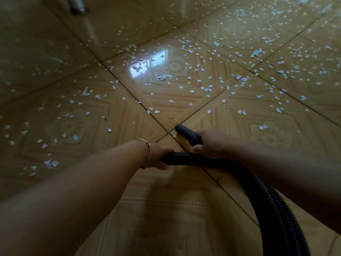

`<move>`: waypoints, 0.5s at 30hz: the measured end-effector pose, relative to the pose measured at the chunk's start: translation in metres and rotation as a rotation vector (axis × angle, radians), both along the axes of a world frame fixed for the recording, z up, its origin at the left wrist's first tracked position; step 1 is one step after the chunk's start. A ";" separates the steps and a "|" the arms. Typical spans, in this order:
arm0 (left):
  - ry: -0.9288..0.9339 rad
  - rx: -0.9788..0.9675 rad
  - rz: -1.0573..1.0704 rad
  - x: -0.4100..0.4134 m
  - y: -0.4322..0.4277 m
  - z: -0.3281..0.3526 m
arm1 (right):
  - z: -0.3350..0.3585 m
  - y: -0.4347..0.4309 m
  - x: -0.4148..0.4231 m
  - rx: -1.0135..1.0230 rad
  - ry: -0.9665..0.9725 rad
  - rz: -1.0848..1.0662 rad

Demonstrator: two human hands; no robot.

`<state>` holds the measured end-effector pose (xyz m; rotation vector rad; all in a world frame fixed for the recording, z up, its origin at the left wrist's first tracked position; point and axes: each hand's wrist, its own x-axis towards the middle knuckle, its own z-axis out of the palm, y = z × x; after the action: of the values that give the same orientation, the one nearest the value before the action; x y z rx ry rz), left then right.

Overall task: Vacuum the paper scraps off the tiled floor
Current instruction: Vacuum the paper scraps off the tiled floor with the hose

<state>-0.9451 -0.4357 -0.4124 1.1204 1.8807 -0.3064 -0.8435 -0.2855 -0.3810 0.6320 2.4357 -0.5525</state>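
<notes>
Head view. Grips the nozzle [181, 130] near its rear with the right hand [212, 143], fingers [198, 149] clenched round the barrel, for aiming the mouth low over the tiled floor [166, 209]. Holds the hose [258, 191] just behind the nozzle with the left hand [158, 157], fingers wrapped round it, probably to take its weight and keep slack off the nozzle. Extends both forearms forward and down, wrists roughly level. Shows the paper scraps [184, 71] scattered ahead of the nozzle and to both sides, hardly any behind it. Calls for forward sweeps.
</notes>
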 end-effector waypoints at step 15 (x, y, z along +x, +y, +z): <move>-0.045 0.111 0.000 -0.030 -0.036 -0.014 | 0.016 -0.045 -0.031 0.132 -0.075 -0.096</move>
<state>-0.9747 -0.4714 -0.4269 1.1911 1.8771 -0.1769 -0.8743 -0.3306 -0.3647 0.8136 2.3950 -0.4004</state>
